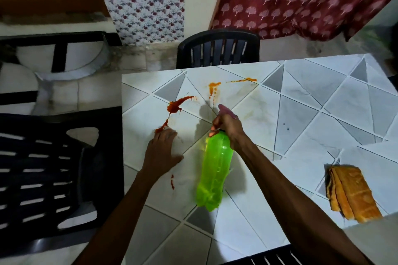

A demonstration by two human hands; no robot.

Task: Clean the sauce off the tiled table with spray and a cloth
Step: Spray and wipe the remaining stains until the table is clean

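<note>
- In the head view, our right hand (228, 127) is out in front of us over the tiled surface (301, 101). Its fingers are curled tightly round the neck of the green spray bottle (215, 170).
- The bottle is tilted, base back towards us and pink nozzle (226, 111) pointing at the far edge. We cannot tell whether the base touches the tiles.
- Our left hand (161, 148) lies flat on the surface, fingers straight and close together, holding nothing. Its fingertips reach the near end of a thin red smear.
- The sauce (175, 105) is spread out: a red splash just beyond the left hand, an orange blot (214, 87) and a thin streak (243, 80) nearer the far edge, and a small red mark (172, 182) beside the left forearm.
- The folded orange cloth (353, 193) lies to our right, near the surface's near right edge and well apart from both hands.
- The left edge runs just beside our left wrist, with a dark slatted chair (43, 168) against it. Another dark chair (218, 49) stands at the far edge.
- Grey and white tiles stretch between the bottle and the cloth and out to the far right corner.
</note>
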